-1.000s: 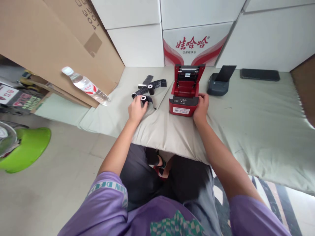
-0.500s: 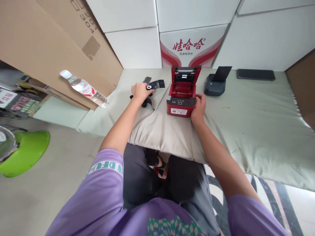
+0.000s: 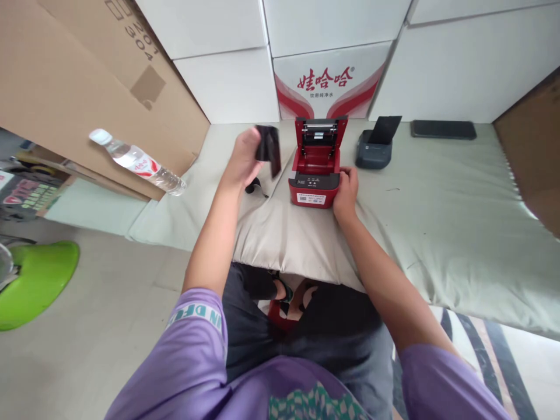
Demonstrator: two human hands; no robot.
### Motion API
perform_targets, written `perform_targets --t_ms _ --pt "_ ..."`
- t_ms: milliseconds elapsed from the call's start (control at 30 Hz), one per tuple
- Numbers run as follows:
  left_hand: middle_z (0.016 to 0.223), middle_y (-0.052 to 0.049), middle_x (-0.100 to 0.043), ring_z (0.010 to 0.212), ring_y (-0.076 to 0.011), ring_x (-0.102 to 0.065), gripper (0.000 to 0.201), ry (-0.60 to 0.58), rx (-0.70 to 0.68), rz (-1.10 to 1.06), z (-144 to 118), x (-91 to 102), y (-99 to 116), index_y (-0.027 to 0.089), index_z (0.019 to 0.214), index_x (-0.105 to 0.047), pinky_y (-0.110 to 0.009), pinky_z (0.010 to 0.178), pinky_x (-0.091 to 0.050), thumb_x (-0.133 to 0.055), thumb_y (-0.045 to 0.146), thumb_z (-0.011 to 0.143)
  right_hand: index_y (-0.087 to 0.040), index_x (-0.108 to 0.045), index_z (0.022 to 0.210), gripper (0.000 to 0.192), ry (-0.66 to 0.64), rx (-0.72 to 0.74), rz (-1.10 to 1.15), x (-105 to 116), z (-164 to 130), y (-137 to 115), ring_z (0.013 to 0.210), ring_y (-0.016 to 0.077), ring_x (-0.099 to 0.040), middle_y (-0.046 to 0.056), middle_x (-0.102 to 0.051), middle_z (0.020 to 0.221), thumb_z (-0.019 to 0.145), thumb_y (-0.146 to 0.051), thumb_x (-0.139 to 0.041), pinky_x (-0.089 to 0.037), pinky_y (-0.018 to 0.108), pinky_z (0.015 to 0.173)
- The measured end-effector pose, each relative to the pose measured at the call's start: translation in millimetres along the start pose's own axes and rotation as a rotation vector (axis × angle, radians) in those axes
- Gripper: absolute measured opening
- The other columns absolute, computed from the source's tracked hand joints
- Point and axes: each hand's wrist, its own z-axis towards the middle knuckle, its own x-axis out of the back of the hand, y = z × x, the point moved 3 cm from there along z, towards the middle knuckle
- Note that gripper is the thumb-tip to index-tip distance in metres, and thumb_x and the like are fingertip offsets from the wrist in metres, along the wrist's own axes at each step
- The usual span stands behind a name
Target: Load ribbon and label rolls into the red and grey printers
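Note:
My left hand (image 3: 245, 158) is closed around a black label roll (image 3: 268, 146), held above the pale cushioned surface; its loose end hangs down, slightly blurred. Below that hand, part of another black roll (image 3: 252, 186) lies on the cloth, the rest hidden by the hand and wrist. A red label printer (image 3: 311, 198) stands upright with its lid raised and its inner bay showing. My right hand (image 3: 347, 193) grips the printer's right side near the front corner, fingers partly hidden behind it.
Behind the printer stand white cartons (image 3: 324, 87). A small dark printer (image 3: 374, 150) and a black phone-like slab (image 3: 443, 129) lie to the right. On the left, a water bottle (image 3: 140, 163) leans against a brown cardboard box (image 3: 144, 87).
My left hand has lifted the black roll off the surface and turned it. My right hand stays on the printer. The whole view has shifted slightly.

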Motion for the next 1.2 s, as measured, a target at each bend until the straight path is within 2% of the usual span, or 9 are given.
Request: perform_targets --t_ms 167,300,400,567,733,867,1000,1100,1200 --pt "0.095 -0.004 -0.075 0.101 -0.0241 -0.075 0.042 -0.428 0.041 0.09 4.1 -51.9 26.3 0.019 0.108 -0.07 -0.04 0.093 -0.061 -0.088 0.047 0.082 -0.026 -0.06 0.094 0.017 0.01 0.001 -0.01 1.3 1.2 2.2 0.098 0.0208 -0.061 0.002 -0.065 0.099 0.096 -0.041 -0.052 -0.051 0.043 0.101" --pt "0.107 -0.007 -0.079 0.108 -0.0255 -0.074 0.036 -0.56 0.034 0.305 14.9 -79.1 29.6 0.021 0.111 -0.072 -0.042 0.102 -0.058 -0.085 0.021 0.077 -0.027 -0.06 0.095 0.018 -0.015 0.011 -0.014 0.7 2.2 5.3 0.099 0.0212 -0.06 0.002 -0.064 0.099 0.096 -0.043 -0.051 -0.051 0.043 0.103" --pt "0.11 -0.007 -0.081 0.113 -0.0265 -0.074 0.028 -0.642 0.021 0.358 20.7 -91.5 28.5 0.021 0.111 -0.075 -0.041 0.107 -0.056 -0.076 0.018 0.083 -0.026 -0.059 0.096 0.017 -0.013 0.011 -0.009 0.3 2.6 6.2 0.1 0.0212 -0.061 0.002 -0.064 0.1 0.096 -0.042 -0.051 -0.051 0.043 0.103" --pt "0.121 -0.006 -0.078 0.13 -0.0277 -0.069 0.027 -0.561 0.006 0.23 20.7 -92.7 29.5 0.022 0.117 -0.073 -0.042 0.116 -0.052 -0.073 0.028 0.091 -0.025 -0.06 0.094 0.015 -0.003 0.017 -0.003 -0.8 2.6 6.1 0.101 0.0216 -0.061 0.003 -0.063 0.1 0.095 -0.037 -0.05 -0.051 0.045 0.104" --pt "0.108 -0.004 -0.075 0.113 -0.0237 -0.073 0.035 -0.532 0.05 0.15 13.4 -83.4 25.5 0.021 0.117 -0.069 -0.042 0.108 -0.057 -0.082 0.023 0.084 -0.026 -0.059 0.094 0.015 0.002 0.014 0.001 -2.1 4.4 9.8 0.105 0.0219 -0.061 0.003 -0.064 0.102 0.098 -0.039 -0.052 -0.053 0.044 0.106" --pt "0.117 -0.007 -0.079 0.119 -0.0268 -0.072 0.027 -0.609 -0.036 0.326 15.0 -82.9 30.9 0.02 0.113 -0.075 -0.044 0.114 -0.052 -0.078 0.026 0.087 -0.026 -0.059 0.095 0.016 -0.004 0.02 0.001 -2.4 5.4 13.0 0.105 0.0221 -0.062 0.003 -0.065 0.103 0.099 -0.041 -0.052 -0.053 0.045 0.107" --pt "0.125 -0.007 -0.081 0.127 -0.0293 -0.071 0.033 -0.688 -0.069 0.543 19.7 -92.1 41.0 0.022 0.118 -0.079 -0.044 0.119 -0.045 -0.076 0.027 0.086 -0.026 -0.059 0.096 0.017 0.0 0.016 -0.001 -2.4 6.0 14.2 0.105 0.0228 -0.063 0.003 -0.064 0.102 0.097 -0.041 -0.051 -0.052 0.047 0.108" --pt "0.119 -0.009 -0.082 0.121 -0.0285 -0.073 0.038 -0.67 -0.069 0.597 21.7 -101.9 46.6 0.021 0.121 -0.079 -0.039 0.11 -0.049 -0.076 0.022 0.083 -0.026 -0.059 0.095 0.017 0.003 0.014 -0.018 -2.4 6.2 13.5 0.104 0.0234 -0.063 0.003 -0.064 0.102 0.094 -0.04 -0.05 -0.052 0.048 0.108" --pt "0.105 -0.009 -0.083 0.108 -0.0281 -0.075 0.027 -0.62 -0.088 0.615 24.1 -111.6 44.7 0.02 0.106 -0.081 -0.038 0.1 -0.051 -0.074 0.019 0.08 -0.026 -0.058 0.096 0.016 0.003 0.014 -0.032 -2.4 5.9 12.3 0.105 0.0239 -0.063 0.004 -0.065 0.104 0.094 -0.04 -0.049 -0.051 0.049 0.108"
